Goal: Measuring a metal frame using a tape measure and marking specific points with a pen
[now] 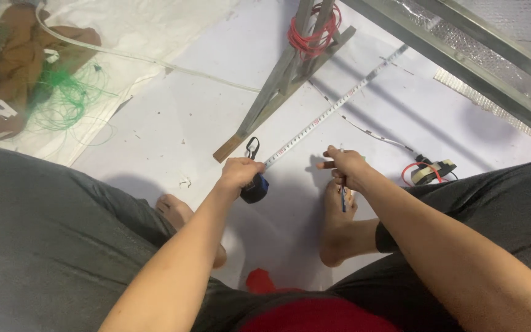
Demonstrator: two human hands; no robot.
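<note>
My left hand (pixel 239 171) grips the dark blue case of a tape measure (pixel 255 187) low over the white floor sheet. Its white blade (pixel 333 107) runs out diagonally up and to the right, toward the metal frame. My right hand (pixel 343 167) is closed around a thin pen (pixel 343 198) that points down, just right of the blade's near end, with the forefinger stretched toward the blade. Both hands hover above my bare feet (pixel 337 227).
Metal bars (pixel 278 86) lean from a red wire coil (pixel 314 27) down to the floor. An aluminium frame (pixel 462 55) crosses the top right. A small device with red wire (pixel 431 172) lies at right. Green string and brown cloth (pixel 44 86) lie at left.
</note>
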